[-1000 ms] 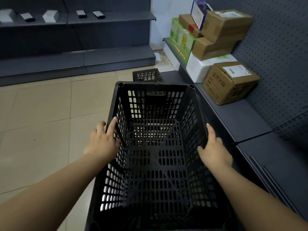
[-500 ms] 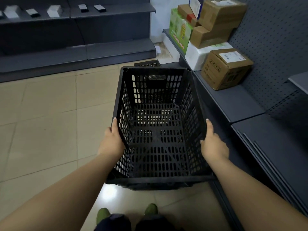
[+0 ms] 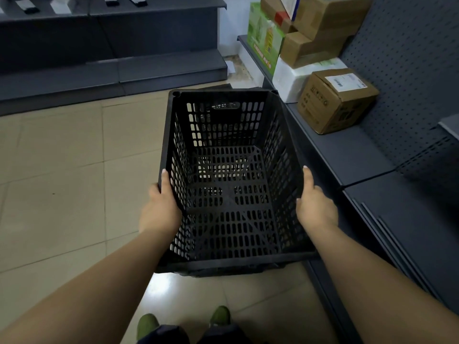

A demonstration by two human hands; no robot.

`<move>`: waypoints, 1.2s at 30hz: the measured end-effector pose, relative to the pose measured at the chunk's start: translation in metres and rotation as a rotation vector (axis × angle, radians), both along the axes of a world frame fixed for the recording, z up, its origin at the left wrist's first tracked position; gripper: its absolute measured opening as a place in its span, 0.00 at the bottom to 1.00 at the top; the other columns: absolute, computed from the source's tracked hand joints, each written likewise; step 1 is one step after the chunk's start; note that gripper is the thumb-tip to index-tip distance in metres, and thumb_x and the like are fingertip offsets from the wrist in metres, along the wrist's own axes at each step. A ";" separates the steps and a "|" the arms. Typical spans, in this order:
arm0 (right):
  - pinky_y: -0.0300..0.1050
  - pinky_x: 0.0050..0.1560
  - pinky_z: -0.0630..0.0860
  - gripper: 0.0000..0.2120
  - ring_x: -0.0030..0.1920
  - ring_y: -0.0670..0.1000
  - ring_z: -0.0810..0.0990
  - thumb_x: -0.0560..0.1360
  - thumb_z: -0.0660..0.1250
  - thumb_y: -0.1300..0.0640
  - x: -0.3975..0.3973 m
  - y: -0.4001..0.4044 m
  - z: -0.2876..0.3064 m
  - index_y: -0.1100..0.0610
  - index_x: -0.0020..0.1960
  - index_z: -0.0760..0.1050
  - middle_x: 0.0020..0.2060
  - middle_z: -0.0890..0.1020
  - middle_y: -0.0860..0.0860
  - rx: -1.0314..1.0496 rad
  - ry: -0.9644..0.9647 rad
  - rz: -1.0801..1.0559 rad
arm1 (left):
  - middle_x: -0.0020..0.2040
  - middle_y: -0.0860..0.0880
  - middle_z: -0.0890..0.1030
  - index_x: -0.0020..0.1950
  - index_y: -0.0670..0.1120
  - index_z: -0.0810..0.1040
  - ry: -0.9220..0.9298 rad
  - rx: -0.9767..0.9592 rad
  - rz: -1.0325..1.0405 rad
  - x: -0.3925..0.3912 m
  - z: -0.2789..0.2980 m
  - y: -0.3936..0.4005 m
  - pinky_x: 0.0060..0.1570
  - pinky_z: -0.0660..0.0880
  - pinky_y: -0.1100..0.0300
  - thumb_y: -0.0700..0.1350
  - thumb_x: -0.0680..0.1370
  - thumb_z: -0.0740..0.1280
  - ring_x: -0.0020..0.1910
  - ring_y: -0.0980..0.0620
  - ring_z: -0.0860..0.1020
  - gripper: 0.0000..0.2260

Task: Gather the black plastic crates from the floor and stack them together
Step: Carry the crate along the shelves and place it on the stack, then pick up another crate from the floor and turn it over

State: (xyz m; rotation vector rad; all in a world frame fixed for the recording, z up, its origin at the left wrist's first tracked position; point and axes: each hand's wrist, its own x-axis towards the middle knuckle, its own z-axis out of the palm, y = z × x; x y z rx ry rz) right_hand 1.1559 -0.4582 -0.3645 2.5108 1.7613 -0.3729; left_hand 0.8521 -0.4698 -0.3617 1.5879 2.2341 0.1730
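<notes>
I hold a black perforated plastic crate in front of me, above the tiled floor, its open top facing me. My left hand grips its left rim with the thumb along the edge. On the opposite rim my right hand grips the same way. Only a sliver of a second black crate shows on the floor behind the held crate's far rim; the rest is hidden.
A low dark shelf runs along the right with cardboard boxes, a white box and a green carton. Another dark shelf unit lines the far wall. Beige tiled floor spreads to the left. My green shoes show below.
The crate has moved away from me and lower, its near rim now in full view. It now covers nearly all of the far crate. Both hands kept their grip.
</notes>
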 end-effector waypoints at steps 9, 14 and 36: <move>0.48 0.34 0.70 0.37 0.38 0.54 0.71 0.81 0.57 0.52 0.032 0.090 -0.006 0.43 0.76 0.32 0.62 0.71 0.58 0.020 -0.084 0.056 | 0.68 0.42 0.63 0.78 0.48 0.39 -0.086 0.016 0.094 0.037 -0.004 0.050 0.46 0.70 0.51 0.35 0.76 0.58 0.51 0.38 0.76 0.37; 0.54 0.52 0.71 0.38 0.60 0.59 0.71 0.80 0.60 0.51 0.018 0.116 0.000 0.44 0.78 0.37 0.68 0.66 0.58 0.001 -0.162 -0.030 | 0.68 0.42 0.63 0.79 0.48 0.42 -0.187 0.021 0.146 0.043 -0.004 0.074 0.50 0.70 0.51 0.37 0.76 0.59 0.56 0.41 0.72 0.36; 0.54 0.57 0.71 0.22 0.59 0.59 0.74 0.79 0.59 0.49 -0.359 0.353 0.118 0.53 0.71 0.66 0.63 0.71 0.55 0.529 0.060 0.048 | 0.68 0.47 0.70 0.75 0.54 0.60 0.242 0.493 -0.427 -0.269 0.118 0.368 0.59 0.67 0.48 0.55 0.81 0.53 0.65 0.43 0.68 0.22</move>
